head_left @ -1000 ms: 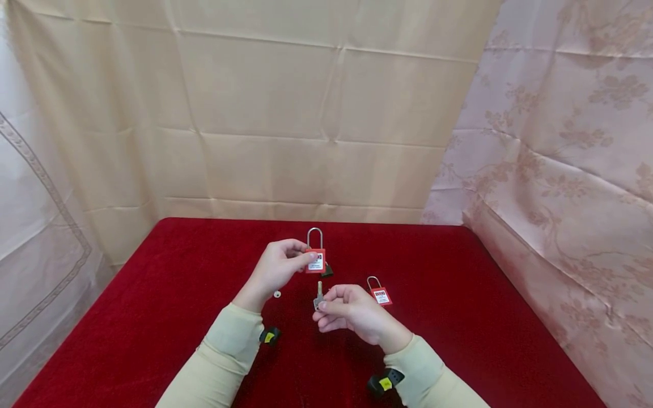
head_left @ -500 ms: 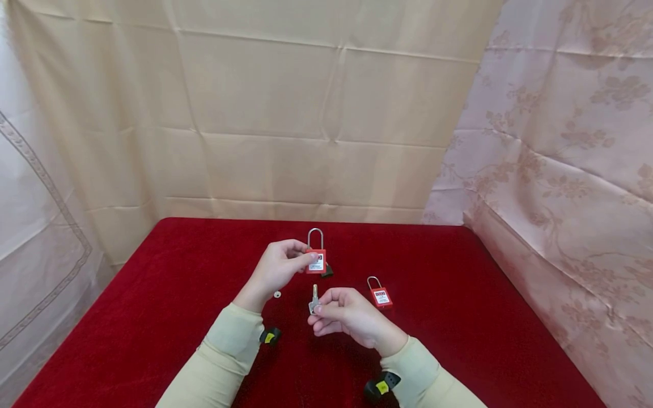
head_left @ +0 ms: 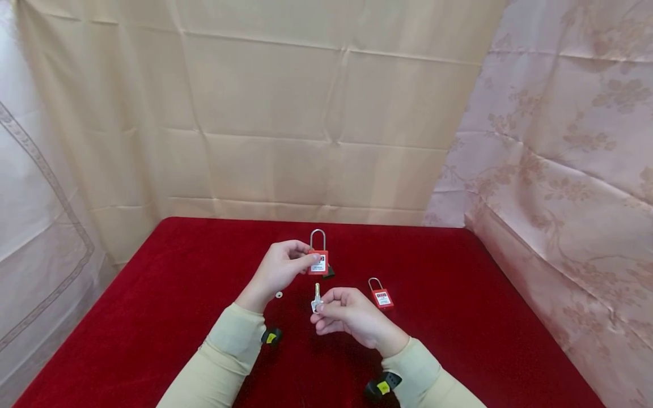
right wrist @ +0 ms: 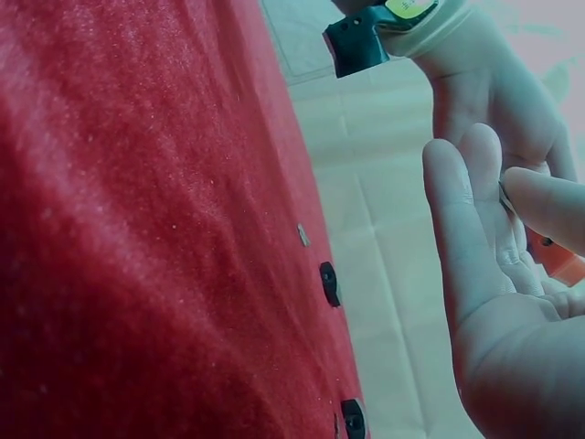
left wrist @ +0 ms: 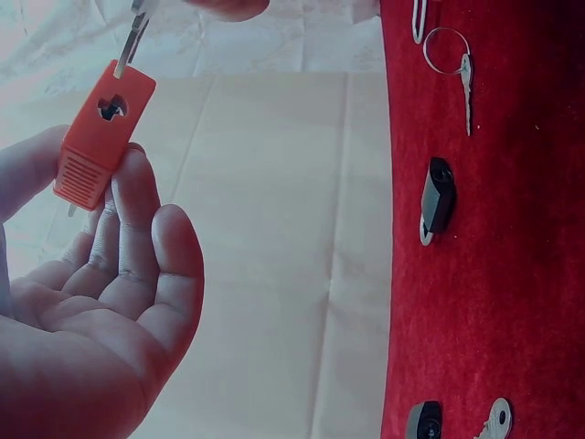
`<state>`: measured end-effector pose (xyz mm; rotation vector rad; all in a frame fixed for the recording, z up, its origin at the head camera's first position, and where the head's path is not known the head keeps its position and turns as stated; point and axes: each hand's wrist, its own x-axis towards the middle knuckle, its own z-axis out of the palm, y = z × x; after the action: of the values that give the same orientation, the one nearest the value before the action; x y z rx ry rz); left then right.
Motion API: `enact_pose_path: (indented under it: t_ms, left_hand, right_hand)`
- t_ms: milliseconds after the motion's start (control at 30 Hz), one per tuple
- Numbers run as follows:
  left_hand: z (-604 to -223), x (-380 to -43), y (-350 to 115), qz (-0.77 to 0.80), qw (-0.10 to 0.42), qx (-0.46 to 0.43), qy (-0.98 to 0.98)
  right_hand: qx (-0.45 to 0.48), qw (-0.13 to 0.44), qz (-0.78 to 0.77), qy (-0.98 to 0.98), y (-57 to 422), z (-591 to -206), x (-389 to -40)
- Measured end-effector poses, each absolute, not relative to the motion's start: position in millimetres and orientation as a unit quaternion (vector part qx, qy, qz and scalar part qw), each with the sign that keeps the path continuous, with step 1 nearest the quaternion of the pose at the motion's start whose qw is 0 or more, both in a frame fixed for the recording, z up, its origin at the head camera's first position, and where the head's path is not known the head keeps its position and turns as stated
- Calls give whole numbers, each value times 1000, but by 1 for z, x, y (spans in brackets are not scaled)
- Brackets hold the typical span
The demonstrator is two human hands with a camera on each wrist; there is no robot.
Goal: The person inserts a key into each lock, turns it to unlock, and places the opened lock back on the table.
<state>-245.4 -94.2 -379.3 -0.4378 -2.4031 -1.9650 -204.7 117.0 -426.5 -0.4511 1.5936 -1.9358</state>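
The left hand pinched a red, boxy, seemingly plastic padlock by its broad faces. Near it, the right hand pinched a silvery metal key.

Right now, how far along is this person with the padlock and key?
Looks done: a red padlock and a key are both off the red cloth. In hand: the left hand holds the padlock while the right hand pinches the key. Probably remaining: fitting the key, since the keyhole shows no key in it. A second red padlock and a black padlock lie on the cloth, untouched.
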Motion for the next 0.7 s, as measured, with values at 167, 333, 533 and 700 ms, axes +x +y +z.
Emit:
enact_pose_path:
  t_ms: [167,333,533,700]
  left_hand:
    - [-381,-246,-93,-625,3,-137,-768]
    - [-382,-246,-91,-629,6,-145,-764]
    - [-383,-246,-88,-635,3,-151,-757]
    - [-382,-244,-88,-630,3,-146,-763]
  right_hand:
    - [-173,287,-733,592,119,-427,-205]
    - [-176,285,-736,589,120,-427,-206]
    - [-174,285,-739,585,121,-427,-206]
    - [-176,283,-740,585,121,-427,-207]
